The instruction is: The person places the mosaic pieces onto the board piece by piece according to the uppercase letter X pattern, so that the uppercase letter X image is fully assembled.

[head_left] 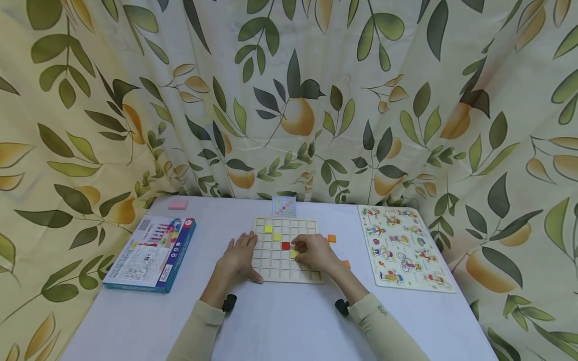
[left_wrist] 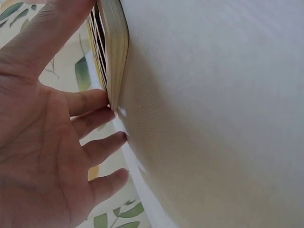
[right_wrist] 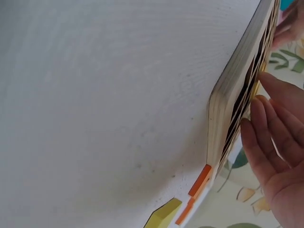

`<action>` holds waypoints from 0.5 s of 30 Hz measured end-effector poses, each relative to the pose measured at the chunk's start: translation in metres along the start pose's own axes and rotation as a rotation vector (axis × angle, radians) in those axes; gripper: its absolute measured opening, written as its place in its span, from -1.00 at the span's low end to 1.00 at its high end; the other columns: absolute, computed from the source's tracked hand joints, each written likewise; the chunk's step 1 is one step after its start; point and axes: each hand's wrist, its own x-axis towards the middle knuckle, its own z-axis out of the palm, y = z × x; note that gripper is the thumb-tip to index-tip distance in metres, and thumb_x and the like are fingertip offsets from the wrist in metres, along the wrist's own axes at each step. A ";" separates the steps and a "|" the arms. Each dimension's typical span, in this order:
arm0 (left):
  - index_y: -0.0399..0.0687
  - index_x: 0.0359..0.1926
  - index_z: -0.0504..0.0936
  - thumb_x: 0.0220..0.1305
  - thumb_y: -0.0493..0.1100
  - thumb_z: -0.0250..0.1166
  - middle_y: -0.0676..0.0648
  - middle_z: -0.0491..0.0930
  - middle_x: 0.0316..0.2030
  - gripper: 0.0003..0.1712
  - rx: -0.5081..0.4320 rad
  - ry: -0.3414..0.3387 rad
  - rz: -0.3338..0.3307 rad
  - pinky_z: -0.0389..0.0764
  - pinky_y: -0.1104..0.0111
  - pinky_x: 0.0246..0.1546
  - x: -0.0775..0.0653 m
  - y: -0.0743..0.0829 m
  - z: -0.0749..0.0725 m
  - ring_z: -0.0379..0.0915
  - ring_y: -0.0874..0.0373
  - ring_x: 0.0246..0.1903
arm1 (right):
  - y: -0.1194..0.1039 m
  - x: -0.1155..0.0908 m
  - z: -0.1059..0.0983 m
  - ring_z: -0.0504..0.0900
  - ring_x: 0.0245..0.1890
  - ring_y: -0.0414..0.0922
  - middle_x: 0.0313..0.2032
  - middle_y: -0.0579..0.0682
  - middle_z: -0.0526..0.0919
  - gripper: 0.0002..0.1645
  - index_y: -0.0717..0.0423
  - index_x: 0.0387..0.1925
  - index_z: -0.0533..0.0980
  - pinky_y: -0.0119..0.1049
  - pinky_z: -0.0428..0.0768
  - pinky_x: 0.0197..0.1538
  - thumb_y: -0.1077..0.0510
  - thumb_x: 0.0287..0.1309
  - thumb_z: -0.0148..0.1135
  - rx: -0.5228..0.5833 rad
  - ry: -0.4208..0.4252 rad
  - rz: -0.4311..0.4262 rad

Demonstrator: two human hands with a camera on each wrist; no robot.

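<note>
A wooden grid board lies on the table, with a red tile and yellow tiles, one of them the upper-left yellow tile, set in its squares along a diagonal. Over the right part of the grid, my right hand has its thumb and fingertips at a yellow tile, partly covered by the fingers. From the right wrist view, a thin yellow edge shows between thumb and fingers at the board's top. My left hand steadies the board's left edge, fingers spread and thumb by the front corner.
Orange tiles, such as the farther orange tile, lie right of the board; a loose yellow tile is there too. Behind stands a small pattern card. A boxed set and pink block are left, a picture puzzle board right.
</note>
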 end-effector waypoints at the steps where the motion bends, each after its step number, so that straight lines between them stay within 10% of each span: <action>1: -0.26 0.63 0.06 -0.32 0.19 0.79 -0.24 -0.04 0.65 0.60 -0.001 0.001 -0.001 -0.14 -0.15 0.59 0.000 0.000 -0.001 -0.21 -0.22 0.63 | 0.000 0.000 -0.001 0.74 -0.19 -0.15 -0.23 -0.07 0.78 -0.55 0.14 -0.02 0.71 -0.19 0.73 -0.05 0.32 0.00 0.62 0.008 0.003 0.000; 15: -0.26 0.62 0.11 -0.35 0.16 0.81 -0.23 0.00 0.64 0.58 -0.021 0.021 -0.005 -0.12 -0.14 0.59 -0.004 0.004 -0.003 -0.17 -0.21 0.62 | 0.009 -0.030 -0.025 0.72 -0.23 -0.14 -0.25 -0.06 0.77 -0.61 0.17 -0.04 0.72 -0.16 0.71 -0.08 0.39 0.04 0.53 0.006 0.106 0.042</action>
